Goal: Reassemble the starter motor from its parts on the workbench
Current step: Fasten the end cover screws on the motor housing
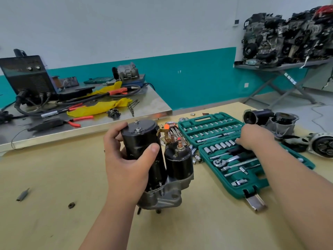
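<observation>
Grips starter motor (pixel 162 192) round black barrel with left hand (pixel 126 165), thumb in front. Reaches right hand (pixel 255 137) into open green socket case (pixel 255 183), fingertips at socket row; cannot tell whether pinching anything. Holds motor upright, grey nose down at counter (pixel 54 177), just left of case. Loose sockets (pixel 197 158) between them.

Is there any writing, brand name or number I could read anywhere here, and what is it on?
Nothing here can be read.
Socket set case: markings, if any, too small.
Black machine, front panel: blurred.
White stickers under the far table: too small.
</observation>
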The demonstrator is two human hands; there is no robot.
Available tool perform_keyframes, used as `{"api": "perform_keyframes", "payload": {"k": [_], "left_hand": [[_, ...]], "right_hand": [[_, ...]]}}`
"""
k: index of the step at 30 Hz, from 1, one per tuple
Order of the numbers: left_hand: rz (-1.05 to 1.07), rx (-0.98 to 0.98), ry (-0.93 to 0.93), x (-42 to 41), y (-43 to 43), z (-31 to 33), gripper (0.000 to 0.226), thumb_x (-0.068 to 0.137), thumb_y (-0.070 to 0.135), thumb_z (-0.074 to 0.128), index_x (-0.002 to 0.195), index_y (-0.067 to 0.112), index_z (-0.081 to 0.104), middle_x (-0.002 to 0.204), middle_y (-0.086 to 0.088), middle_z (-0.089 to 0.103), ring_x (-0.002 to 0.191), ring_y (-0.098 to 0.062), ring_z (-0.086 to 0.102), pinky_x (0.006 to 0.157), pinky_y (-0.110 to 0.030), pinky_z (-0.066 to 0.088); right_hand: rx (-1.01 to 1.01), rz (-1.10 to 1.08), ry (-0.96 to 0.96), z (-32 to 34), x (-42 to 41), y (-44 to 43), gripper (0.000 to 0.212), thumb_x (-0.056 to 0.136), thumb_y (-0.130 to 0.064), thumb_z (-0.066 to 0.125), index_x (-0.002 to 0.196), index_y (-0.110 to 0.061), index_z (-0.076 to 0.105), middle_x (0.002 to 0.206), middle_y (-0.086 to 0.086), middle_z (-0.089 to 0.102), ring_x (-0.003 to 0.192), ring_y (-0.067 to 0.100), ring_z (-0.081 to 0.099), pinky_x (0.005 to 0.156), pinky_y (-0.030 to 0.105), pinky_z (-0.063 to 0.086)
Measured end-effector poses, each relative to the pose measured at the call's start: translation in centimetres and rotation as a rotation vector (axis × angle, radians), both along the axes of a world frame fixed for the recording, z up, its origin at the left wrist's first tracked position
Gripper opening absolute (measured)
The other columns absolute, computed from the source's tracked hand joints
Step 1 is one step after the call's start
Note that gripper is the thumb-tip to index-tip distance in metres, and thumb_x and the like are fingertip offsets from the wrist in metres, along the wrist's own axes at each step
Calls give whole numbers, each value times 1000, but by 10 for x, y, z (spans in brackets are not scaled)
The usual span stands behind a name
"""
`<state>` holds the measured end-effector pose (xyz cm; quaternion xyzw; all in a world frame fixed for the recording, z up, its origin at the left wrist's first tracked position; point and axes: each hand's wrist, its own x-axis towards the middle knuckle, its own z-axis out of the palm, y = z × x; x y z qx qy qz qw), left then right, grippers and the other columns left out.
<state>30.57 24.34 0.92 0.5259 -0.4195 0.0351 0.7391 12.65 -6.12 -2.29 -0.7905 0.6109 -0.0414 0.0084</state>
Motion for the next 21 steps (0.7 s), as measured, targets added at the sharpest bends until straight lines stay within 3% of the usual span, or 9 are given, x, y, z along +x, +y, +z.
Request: {"api": "perform_keyframes", "payload": {"k": [5,7,8,10,12,14,16,18,21], "left_hand": [[-60,0,-37,-7,1,2,59,60,34,73,112,45,50,110,11,59,92,2,66,66,-9,51],[-79,7,-42,-8,2,2,59,59,34,74,111,49,50,110,12,59,92,1,66,66,-10,51],[-87,16,-39,-8,2,2,60,59,35,75,110,52,50,112,10,60,92,-1,67,66,-11,52],[-96,21,-32,-6,4,1,60,59,36,75,109,55,50,114,6,60,92,-3,67,66,-12,52],[-105,7,-31,-4,4,0,59,60,35,75,110,54,50,112,8,61,92,-2,67,68,-11,51],[-113,17,-38,-2,5,0,59,61,35,75,111,54,49,112,9,61,94,-3,66,68,-11,52],[-115,34,-42,1,7,-1,60,60,36,75,110,55,49,115,4,60,96,-6,66,69,-13,53],[-83,33,-17,6,12,-2,60,59,38,76,109,54,49,116,2,61,98,-11,67,73,-18,55],[-35,21,87,18,23,-2,54,57,40,75,104,54,52,103,16,66,93,-10,68,73,-28,58]], "right_hand": [[-144,22,220,-4,18,12,16,90,-8,54,76,-16,51,69,2,54,58,18,50,58,33,39],[-159,21,166,-3,15,9,16,90,-12,53,75,-14,52,68,3,55,57,19,50,55,31,38],[-154,16,18,-2,11,4,20,91,-19,54,73,-11,52,66,4,56,56,20,51,54,29,39],[-54,38,-528,4,4,1,31,92,-25,54,67,-6,52,65,10,60,56,21,57,55,30,44],[172,80,-1234,12,5,12,23,97,-20,52,78,-8,56,72,9,65,58,16,62,56,29,48],[398,143,-1660,22,12,36,11,100,-13,49,92,-13,55,66,2,66,56,14,61,52,25,49],[508,222,-1655,26,26,66,13,100,-11,47,101,-21,56,60,0,66,54,15,62,50,25,51],[549,327,-1413,22,44,98,22,100,-12,46,107,-29,59,63,1,68,55,17,64,50,26,51],[542,421,-1138,3,69,141,25,100,-13,45,107,-29,63,68,2,69,56,15,64,52,25,50]]}}
